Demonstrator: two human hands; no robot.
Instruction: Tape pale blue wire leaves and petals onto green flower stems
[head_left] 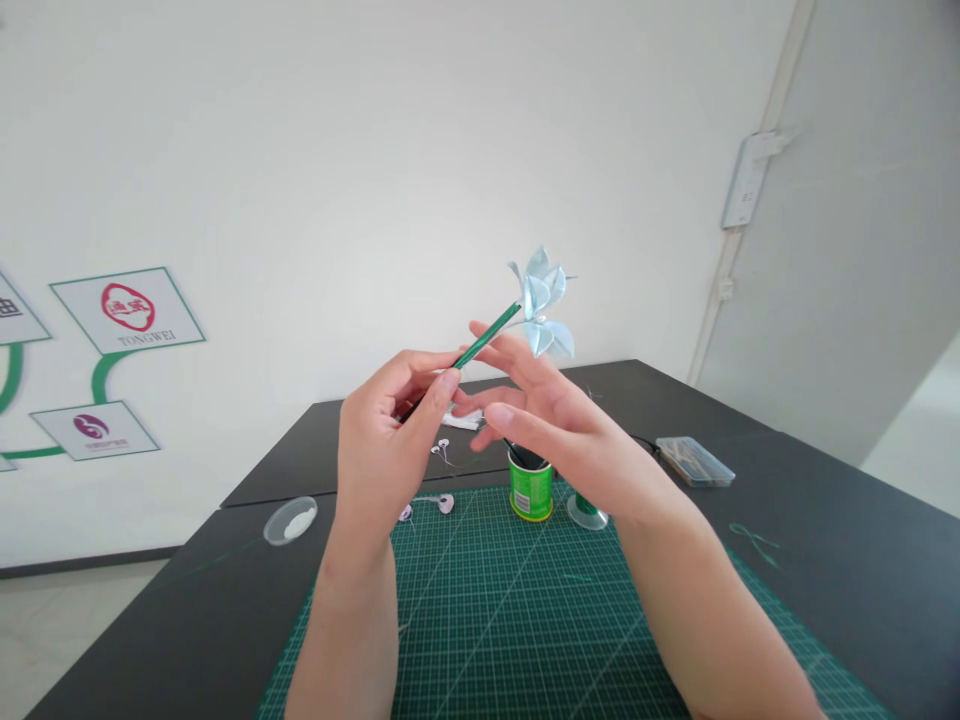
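My left hand is closed, its thumb and fingers pinching the green-wrapped stem of an artificial flower. Pale blue petals form the flower's head at the upper right end of that slanting stem. Close by on the right, my right hand has its fingers spread and bent, with the palm turned toward the stem. Nothing shows in its grasp. Part of the stem's lower end is hidden behind my left hand.
A green cutting mat covers the near part of the black table. On it stand a green tin and a thread spool. A clear box lies right, a small dish left, and small pale petal pieces behind my left hand.
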